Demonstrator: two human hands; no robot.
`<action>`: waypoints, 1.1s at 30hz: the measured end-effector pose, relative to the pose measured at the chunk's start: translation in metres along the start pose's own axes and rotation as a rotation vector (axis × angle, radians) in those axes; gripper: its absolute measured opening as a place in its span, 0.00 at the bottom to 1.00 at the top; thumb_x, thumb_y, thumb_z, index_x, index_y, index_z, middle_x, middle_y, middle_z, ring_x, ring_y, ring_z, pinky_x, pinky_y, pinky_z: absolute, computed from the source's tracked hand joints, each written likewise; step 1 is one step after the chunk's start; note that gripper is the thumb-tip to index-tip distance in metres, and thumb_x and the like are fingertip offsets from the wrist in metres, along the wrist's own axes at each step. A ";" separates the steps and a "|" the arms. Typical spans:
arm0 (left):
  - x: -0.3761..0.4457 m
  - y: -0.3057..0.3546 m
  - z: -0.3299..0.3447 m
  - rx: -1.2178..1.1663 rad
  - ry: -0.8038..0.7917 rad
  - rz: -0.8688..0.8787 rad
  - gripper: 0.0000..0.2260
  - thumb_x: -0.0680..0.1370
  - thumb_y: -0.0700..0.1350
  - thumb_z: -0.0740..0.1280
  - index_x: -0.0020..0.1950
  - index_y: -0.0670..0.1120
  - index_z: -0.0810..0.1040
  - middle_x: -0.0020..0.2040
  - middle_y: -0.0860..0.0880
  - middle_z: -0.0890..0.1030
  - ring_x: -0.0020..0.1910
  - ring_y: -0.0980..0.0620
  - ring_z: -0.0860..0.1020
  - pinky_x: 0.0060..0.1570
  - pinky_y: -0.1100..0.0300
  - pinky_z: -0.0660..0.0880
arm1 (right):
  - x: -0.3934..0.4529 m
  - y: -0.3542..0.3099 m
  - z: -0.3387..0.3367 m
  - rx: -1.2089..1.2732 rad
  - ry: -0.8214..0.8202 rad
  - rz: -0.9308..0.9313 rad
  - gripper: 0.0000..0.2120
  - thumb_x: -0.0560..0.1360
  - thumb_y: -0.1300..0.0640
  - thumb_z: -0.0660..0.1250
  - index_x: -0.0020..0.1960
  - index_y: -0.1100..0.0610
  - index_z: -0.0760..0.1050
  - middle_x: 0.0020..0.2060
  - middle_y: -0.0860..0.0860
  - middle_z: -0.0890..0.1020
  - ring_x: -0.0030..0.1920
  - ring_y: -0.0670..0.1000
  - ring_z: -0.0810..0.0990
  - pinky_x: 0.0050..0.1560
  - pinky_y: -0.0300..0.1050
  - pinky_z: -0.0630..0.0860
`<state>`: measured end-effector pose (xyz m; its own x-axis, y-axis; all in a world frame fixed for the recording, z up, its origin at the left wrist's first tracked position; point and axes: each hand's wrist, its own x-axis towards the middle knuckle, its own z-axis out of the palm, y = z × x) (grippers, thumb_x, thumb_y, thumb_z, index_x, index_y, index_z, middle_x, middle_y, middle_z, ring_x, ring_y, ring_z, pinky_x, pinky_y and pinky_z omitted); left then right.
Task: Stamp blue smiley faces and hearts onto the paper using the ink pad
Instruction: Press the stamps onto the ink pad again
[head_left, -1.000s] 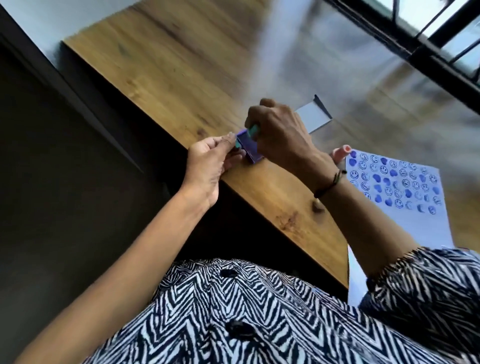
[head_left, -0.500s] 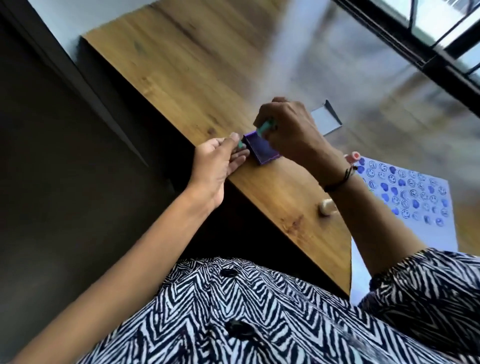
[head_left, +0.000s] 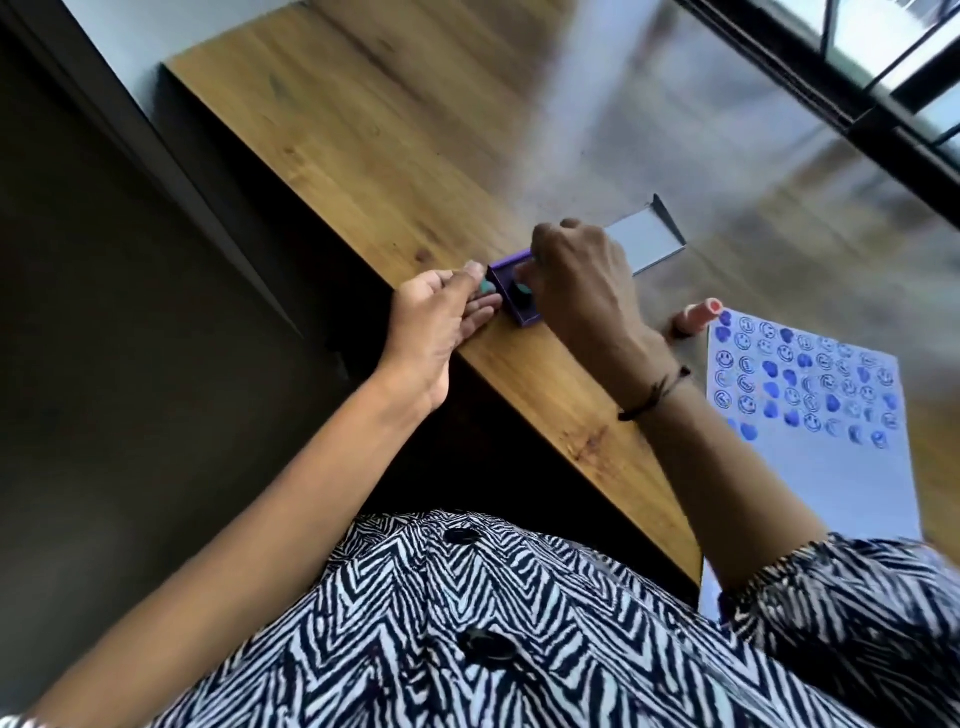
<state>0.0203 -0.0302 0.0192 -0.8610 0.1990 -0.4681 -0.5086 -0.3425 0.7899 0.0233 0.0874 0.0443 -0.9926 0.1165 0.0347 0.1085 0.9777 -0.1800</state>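
Note:
A small purple ink pad (head_left: 506, 278) lies open near the table's left edge. My right hand (head_left: 582, 291) is closed on a teal stamp (head_left: 522, 289) whose end is down on the pad's dark surface. My left hand (head_left: 441, 322) sits against the pad's left side, pinching a small teal piece (head_left: 487, 286) between thumb and fingers. The white paper (head_left: 831, 467) lies to the right, its upper part covered with rows of blue smiley faces and hearts (head_left: 802, 384).
The ink pad's grey lid (head_left: 649, 241) lies open just behind my right hand. A pink stamp (head_left: 698, 317) lies on its side between my right wrist and the paper. The wooden table (head_left: 389, 130) stretches away to a window frame (head_left: 857, 93).
My right hand has brought the teal stamp down from above the pad onto its inked surface. My left hand has stayed against the pad's side.

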 end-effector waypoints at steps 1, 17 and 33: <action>0.000 0.000 0.000 -0.001 -0.002 0.000 0.06 0.77 0.42 0.62 0.41 0.42 0.72 0.40 0.44 0.79 0.40 0.52 0.80 0.42 0.67 0.77 | -0.002 -0.004 0.005 -0.021 0.031 0.001 0.08 0.74 0.61 0.62 0.47 0.67 0.72 0.47 0.64 0.78 0.46 0.63 0.77 0.37 0.46 0.62; 0.001 -0.002 -0.002 0.021 -0.024 0.015 0.06 0.77 0.42 0.61 0.41 0.44 0.73 0.38 0.47 0.79 0.39 0.54 0.79 0.40 0.68 0.77 | 0.007 0.004 -0.009 -0.003 -0.123 -0.215 0.06 0.68 0.68 0.62 0.46 0.66 0.72 0.46 0.62 0.77 0.35 0.56 0.70 0.30 0.41 0.60; -0.002 -0.003 0.001 0.089 -0.046 0.050 0.04 0.76 0.43 0.63 0.42 0.45 0.74 0.39 0.47 0.79 0.43 0.51 0.79 0.45 0.64 0.76 | 0.023 0.027 -0.008 0.053 -0.115 -0.179 0.07 0.68 0.69 0.62 0.45 0.65 0.76 0.47 0.62 0.77 0.42 0.60 0.76 0.33 0.45 0.64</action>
<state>0.0232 -0.0286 0.0186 -0.8836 0.2261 -0.4100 -0.4614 -0.2709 0.8448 0.0035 0.1176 0.0477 -0.9958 -0.0818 -0.0416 -0.0700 0.9700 -0.2328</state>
